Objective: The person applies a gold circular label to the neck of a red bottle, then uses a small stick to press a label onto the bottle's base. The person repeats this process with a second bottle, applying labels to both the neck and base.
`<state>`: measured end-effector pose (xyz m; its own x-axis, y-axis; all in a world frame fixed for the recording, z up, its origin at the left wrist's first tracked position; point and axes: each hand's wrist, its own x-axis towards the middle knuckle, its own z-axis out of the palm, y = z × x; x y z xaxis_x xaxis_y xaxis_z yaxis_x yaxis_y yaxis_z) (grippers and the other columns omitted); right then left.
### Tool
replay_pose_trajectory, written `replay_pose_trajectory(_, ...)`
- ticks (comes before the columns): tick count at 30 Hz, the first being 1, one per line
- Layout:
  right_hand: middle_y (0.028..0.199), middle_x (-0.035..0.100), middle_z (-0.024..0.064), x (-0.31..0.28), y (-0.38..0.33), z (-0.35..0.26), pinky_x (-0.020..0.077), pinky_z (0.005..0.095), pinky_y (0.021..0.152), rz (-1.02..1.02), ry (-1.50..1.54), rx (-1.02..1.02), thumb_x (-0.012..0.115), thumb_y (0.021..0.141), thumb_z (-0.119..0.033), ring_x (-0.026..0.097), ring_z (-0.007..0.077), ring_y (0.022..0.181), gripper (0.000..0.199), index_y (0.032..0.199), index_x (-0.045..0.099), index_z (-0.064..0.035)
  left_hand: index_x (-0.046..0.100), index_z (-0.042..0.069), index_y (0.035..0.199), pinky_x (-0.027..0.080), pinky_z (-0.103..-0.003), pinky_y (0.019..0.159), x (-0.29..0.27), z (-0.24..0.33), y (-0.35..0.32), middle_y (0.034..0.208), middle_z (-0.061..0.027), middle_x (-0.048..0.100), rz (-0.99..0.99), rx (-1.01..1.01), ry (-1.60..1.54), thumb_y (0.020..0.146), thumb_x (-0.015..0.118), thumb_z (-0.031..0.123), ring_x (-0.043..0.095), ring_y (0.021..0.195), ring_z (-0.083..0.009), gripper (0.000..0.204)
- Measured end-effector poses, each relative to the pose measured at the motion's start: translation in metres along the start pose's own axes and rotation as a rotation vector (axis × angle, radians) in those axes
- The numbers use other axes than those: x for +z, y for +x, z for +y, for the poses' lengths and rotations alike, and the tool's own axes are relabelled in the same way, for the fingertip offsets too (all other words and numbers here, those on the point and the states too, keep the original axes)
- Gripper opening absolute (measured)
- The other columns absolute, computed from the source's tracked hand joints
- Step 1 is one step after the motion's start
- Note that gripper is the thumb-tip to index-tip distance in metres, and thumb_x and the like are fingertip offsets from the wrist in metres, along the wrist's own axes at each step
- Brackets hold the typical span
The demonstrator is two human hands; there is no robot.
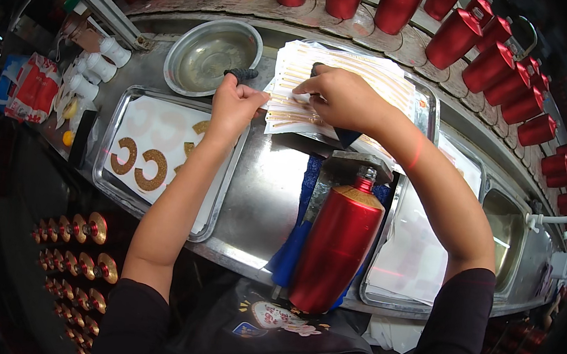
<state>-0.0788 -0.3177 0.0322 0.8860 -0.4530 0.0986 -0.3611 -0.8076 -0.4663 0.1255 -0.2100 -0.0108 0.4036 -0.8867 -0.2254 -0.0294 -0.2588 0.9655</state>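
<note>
The right hand [343,99] hides part of the striped sheets [302,61].

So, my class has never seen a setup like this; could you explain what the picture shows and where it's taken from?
There is no robot here, just a person's two hands. The picture comes from a wide fisheye camera worn on the head, looking down, so straight edges bend. On the silvery metal workbench lies a stack of white sheets with gold stripes. The left hand pinches at its left edge, though whether it grips a sheet is unclear; the right hand is over the stack. To the left are a round metal bowl and a rectangular metal tray with gold C-shaped pieces. A red metallic bottle with a gold shoulder sits nearer the body, held by neither hand.
</note>
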Motion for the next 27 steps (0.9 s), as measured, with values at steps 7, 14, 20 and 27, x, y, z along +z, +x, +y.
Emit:
replay_pose_trajectory(7, 0.091, 0.066, 0.0150, 0.014, 0.030, -0.001, 0.0535, 0.0429, 0.078, 0.058, -0.023, -0.001, 0.064, 0.080, -0.008, 0.067, 0.0344, 0.086, 0.033, 0.110, 0.076, -0.0103, 0.059, -0.001, 0.092, 0.054, -0.033, 0.068, 0.008, -0.004, -0.010, 0.082, -0.0098, 0.072, 0.233, 0.554, 0.587, 0.088, 0.072, 0.005, 0.070, 0.072, -0.0205, 0.015)
replay_pose_trajectory(14, 0.100, 0.072, 0.0173, 0.015, 0.055, -0.001, 0.0545, 0.0434, 0.086, 0.026, 0.087, 0.018, 0.071, 0.078, -0.020, 0.069, 0.0352, 0.096, 0.026, 0.102, 0.077, -0.0101, 0.058, -0.002, 0.101, 0.054, -0.033, 0.070, 0.005, 0.007, -0.016, 0.084, -0.0110, 0.073, 0.231, 0.758, 0.625, 0.089, 0.071, 0.003, 0.071, 0.075, -0.0217, 0.018)
replay_pose_trajectory(20, 0.088, 0.074, 0.0164, 0.014, 0.059, 0.000, 0.0549, 0.0406, 0.078, -0.053, 0.236, 0.076, 0.073, 0.077, -0.023, 0.070, 0.0342, 0.087, 0.021, 0.089, 0.075, -0.0063, 0.048, -0.003, 0.101, 0.054, -0.029, 0.070, 0.003, 0.002, -0.014, 0.087, -0.0122, 0.073, 0.094, 0.473, 0.261, 0.090, 0.071, 0.001, 0.069, 0.076, -0.0167, 0.026)
replay_pose_trajectory(27, 0.087, 0.069, 0.0182, 0.028, 0.059, 0.006, 0.0521, 0.0418, 0.077, -0.013, 0.225, 0.021, 0.068, 0.079, -0.018, 0.066, 0.0352, 0.083, 0.017, 0.085, 0.068, -0.0017, 0.041, 0.002, 0.092, 0.051, -0.023, 0.069, 0.003, 0.005, -0.011, 0.090, -0.0106, 0.071, 0.067, 0.314, 0.245, 0.089, 0.073, 0.002, 0.065, 0.078, -0.0093, 0.033)
